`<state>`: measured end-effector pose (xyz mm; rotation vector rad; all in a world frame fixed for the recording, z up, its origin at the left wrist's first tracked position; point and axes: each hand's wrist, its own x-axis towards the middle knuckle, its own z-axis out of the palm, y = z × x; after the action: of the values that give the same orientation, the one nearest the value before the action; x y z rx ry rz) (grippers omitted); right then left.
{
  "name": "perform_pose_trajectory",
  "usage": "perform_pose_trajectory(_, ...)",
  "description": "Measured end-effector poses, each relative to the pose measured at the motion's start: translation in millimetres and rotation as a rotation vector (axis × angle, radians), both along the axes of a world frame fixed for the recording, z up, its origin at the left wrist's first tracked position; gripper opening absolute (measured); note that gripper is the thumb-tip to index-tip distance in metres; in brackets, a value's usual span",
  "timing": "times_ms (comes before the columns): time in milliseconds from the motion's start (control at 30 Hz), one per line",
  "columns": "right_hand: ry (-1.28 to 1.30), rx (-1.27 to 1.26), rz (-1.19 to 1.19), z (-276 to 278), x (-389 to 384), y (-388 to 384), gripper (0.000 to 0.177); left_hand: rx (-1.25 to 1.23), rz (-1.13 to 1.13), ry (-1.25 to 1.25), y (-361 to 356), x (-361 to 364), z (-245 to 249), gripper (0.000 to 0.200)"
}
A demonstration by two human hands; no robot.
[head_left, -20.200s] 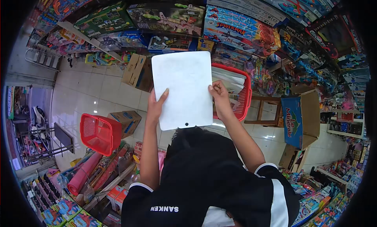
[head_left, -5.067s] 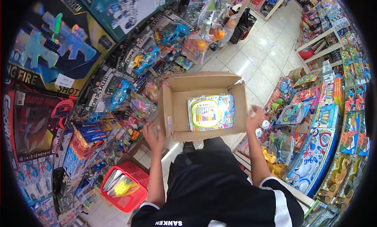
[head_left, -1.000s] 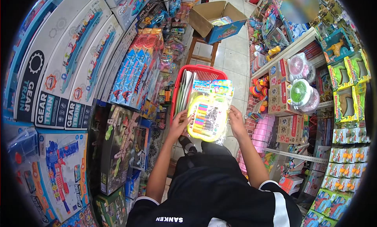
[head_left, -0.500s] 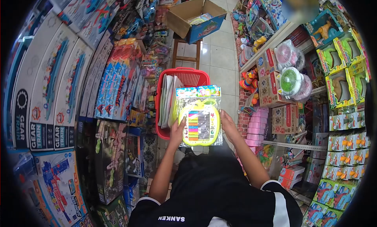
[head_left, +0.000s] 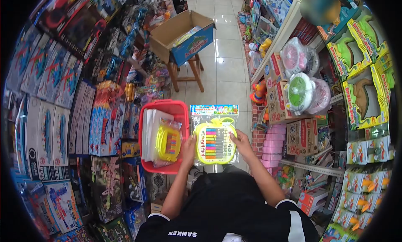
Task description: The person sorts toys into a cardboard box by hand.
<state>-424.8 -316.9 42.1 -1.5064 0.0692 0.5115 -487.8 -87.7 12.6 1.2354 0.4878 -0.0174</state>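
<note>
Between two walls of shelved toys, I see a person in a black shirt holding a bagged bead frame in front of the body, face up towards them. Its rim is yellow-green and leafy at the top, with rows of coloured beads on the left half, and numerals running down both sides. A printed header card closes the top edge of its see-through bag.

The left hand grips the bag's left edge, and the right hand grasps the right edge, its thumb laid over the front. How the fingers behind the bag are bent I cannot tell.

Just left of the package is a red basket; the left hand overlaps its right edge from where the head camera looks. White flat pieces stand along the basket's left edge, and a similar yellow pack leans beside them, towards the near right corner.

Farther up the aisle, a wooden stool carries an open carton, tilted to my eye, its blue printed side facing the tiled floor. On the right-hand shelving, a green fan sits just below a pink fan.
</note>
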Motion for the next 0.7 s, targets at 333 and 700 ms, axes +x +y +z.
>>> perform_pose_trajectory(333, 0.005, 0.139, -0.101, 1, 78, -81, 0.025, 0.019, -0.021, -0.016, -43, 74, 1, 0.032)
perform_pose_trajectory(700, -0.047, 0.192, -0.287, -14, 222, -99, 0.027, 0.111, 0.298, -0.050, 26, 184, 1, 0.037)
